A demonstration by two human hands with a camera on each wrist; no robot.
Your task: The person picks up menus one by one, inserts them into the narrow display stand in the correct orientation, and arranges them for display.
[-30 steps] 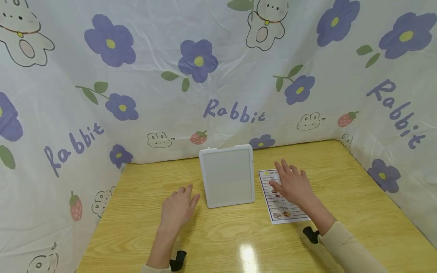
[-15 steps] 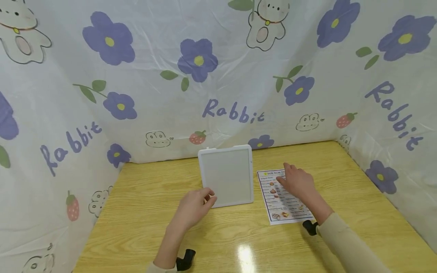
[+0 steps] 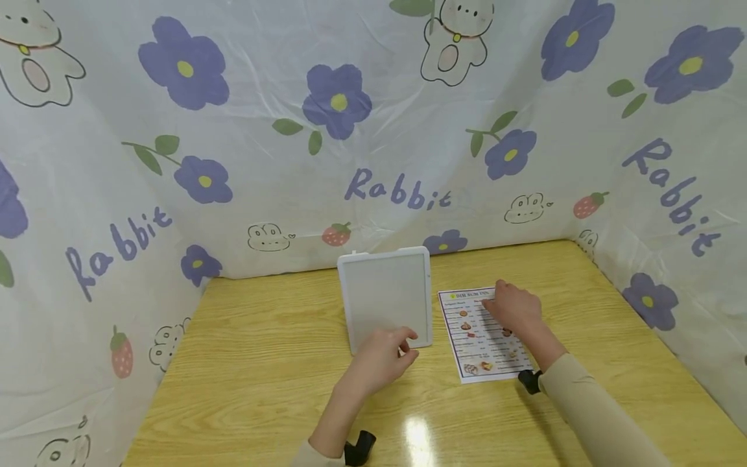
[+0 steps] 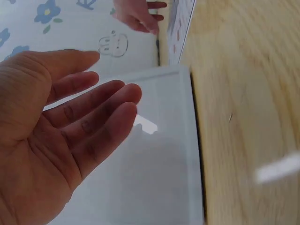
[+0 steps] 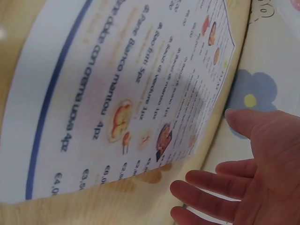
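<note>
A printed menu sheet (image 3: 467, 350) headed "DIM SUM INN" lies flat on the table, right of a white-framed blank board (image 3: 385, 292) that stands tilted back. My right hand (image 3: 516, 308) is over the menu's upper right side and hides that corner. In the right wrist view, the fingers of this hand (image 5: 253, 173) are loosely bent beside the sheet's edge, with nothing in them. My left hand (image 3: 382, 360) reaches across the board's lower front. The left wrist view shows its palm (image 4: 51, 164) bare and its fingers loosely bent over the board's blank face (image 4: 159, 178).
The wooden table (image 3: 251, 363) runs back to a white cloth (image 3: 251, 130) printed with flowers, rabbits and strawberries, which encloses the back and both sides. Black wrist mounts (image 3: 360, 447) show at both wrists. Light glares off the table's front middle.
My left hand has moved right, from beside the board to in front of its lower part. My right hand has shifted slightly right, toward the menu's right edge, uncovering more print. Board and menu stay put.
</note>
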